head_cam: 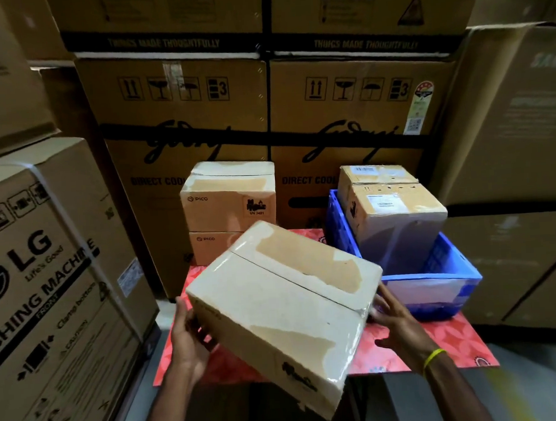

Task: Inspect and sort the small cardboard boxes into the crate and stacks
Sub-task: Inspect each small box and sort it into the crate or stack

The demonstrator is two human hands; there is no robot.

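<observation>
You had the cardboard box lifted and tilted over the near part of the worktop, its long taped seam up and one lower corner dipping toward you. Your right hand lay against its right end, the fingers straight and spread, pressing rather than gripping (the thumb stood clear of the cardboard). Your left hand cupped the opposite corner, curled round the edge and taking what looked like most of the weight.

By that tilt, I judged you were at the inspecting step, with the box's place not yet chosen. The top showed glossy tape with bare brown patches; whether that counted as damage I couldn't tell.

Behind it at the back left stood the stack of two boxes, both marked PICO. To the right was the blue crate, with two brown boxes at its far end and room showing at its near end. Big appliance cartons walled in the space.

The next move called for levelling the box and getting your right hand properly round it. Going to the crate meant clearing the near rim; going to the stack meant a longer reach and squaring the edges.
</observation>
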